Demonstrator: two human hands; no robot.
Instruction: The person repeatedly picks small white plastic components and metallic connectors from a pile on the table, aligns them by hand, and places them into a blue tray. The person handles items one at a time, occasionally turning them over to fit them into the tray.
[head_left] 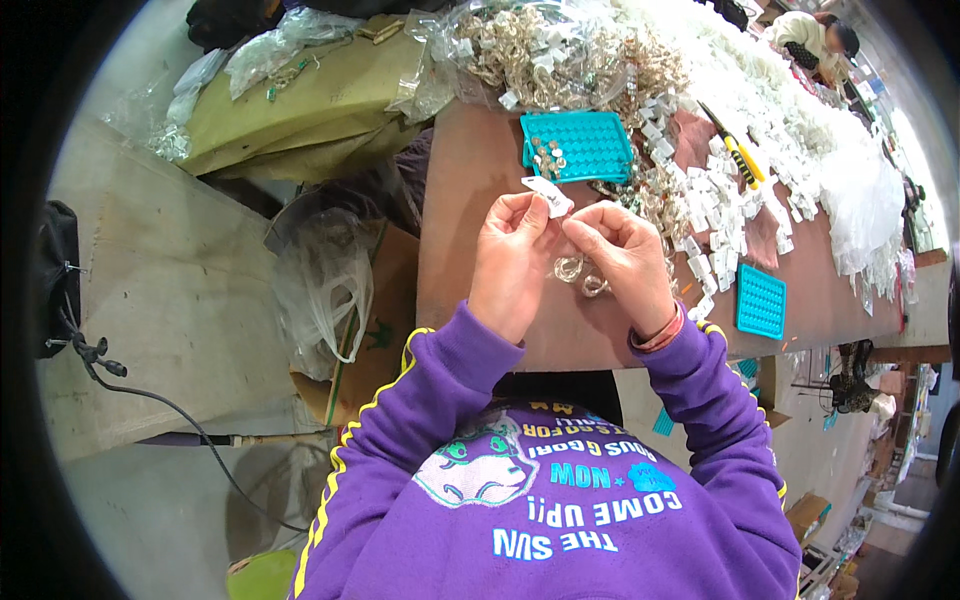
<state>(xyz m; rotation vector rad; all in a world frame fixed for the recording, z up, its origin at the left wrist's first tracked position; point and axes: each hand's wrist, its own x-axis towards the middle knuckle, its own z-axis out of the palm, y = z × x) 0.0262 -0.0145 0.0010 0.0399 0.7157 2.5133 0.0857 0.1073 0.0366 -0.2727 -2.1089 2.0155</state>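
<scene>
My left hand (512,262) holds a small white card (546,198) between thumb and fingers, above the near part of the table. Close beside it, the fingers of my right hand (622,252) are pinched together at the card's lower right edge. What sits in that pinch is too small to make out. Under my hands lie a clear, shiny ring-shaped piece (567,268) and a second such loop (595,286). Just beyond the card is a teal ridged tray (600,140). Several small round pieces (548,158) rest at its left side.
A tangled heap of shiny jewellery (560,55) covers the table's far side. White tagged pieces (715,205) spread to the right, with yellow-black pliers (738,150) among them. Another teal tray (762,302) lies at the right. A plastic bag (330,290) hangs left of the brown table (465,170).
</scene>
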